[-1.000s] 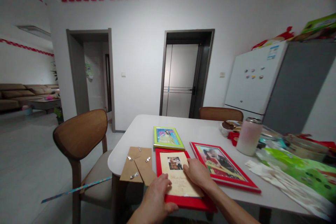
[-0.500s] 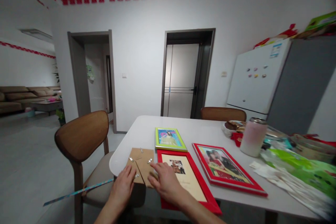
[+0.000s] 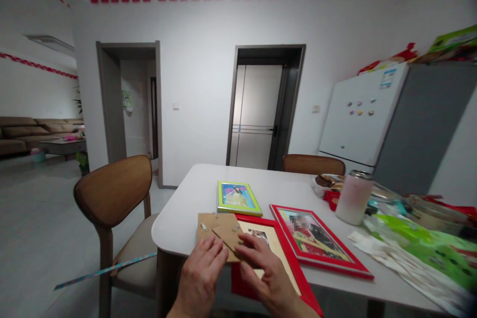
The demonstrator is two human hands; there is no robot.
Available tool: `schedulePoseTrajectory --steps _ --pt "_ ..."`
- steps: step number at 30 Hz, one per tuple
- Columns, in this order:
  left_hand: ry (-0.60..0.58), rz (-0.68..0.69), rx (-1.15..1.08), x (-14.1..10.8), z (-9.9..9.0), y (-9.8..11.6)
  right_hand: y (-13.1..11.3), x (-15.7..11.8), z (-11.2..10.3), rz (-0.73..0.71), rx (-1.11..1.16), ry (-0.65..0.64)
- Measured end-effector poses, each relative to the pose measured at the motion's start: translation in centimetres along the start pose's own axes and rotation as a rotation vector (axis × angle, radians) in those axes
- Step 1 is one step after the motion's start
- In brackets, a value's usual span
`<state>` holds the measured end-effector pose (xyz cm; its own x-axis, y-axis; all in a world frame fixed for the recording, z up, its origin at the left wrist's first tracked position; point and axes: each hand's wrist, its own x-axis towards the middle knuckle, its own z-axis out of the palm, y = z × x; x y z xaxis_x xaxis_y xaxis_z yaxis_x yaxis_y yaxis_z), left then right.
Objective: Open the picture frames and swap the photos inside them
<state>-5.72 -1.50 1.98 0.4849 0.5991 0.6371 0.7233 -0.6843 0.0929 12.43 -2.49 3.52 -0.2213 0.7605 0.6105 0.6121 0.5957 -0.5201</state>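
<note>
One white, round-cornered table (image 3: pixel 182 198), lower centre to lower right. One red rectangular picture frame (image 3: pixel 293 258), lower centre. One brown rectangular board (image 3: pixel 223 226), lower centre, overlapping the frame's left side. Two bare hands, apart: left hand (image 3: pixel 203 268) over the board's near edge, right hand (image 3: pixel 266 271) at its right edge; grip cannot be told.

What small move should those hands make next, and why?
Probably shift the brown board a little rightward, over the nearer red frame: the left hand has its fingers on the board, the right hand is at its right side, and much of the cream sheet lies uncovered.
</note>
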Motion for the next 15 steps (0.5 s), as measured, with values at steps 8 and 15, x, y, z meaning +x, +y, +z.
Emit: schedulePoseTrajectory --steps 8,15 --pt "0.023 0.185 -0.175 2.5 4.2 4.9 3.6 -4.9 -5.1 0.063 -0.165 0.053" --pt "-0.323 0.142 -0.327 3.9 5.0 4.8 5.9 -5.5 -4.4 0.184 -0.2 -0.021"
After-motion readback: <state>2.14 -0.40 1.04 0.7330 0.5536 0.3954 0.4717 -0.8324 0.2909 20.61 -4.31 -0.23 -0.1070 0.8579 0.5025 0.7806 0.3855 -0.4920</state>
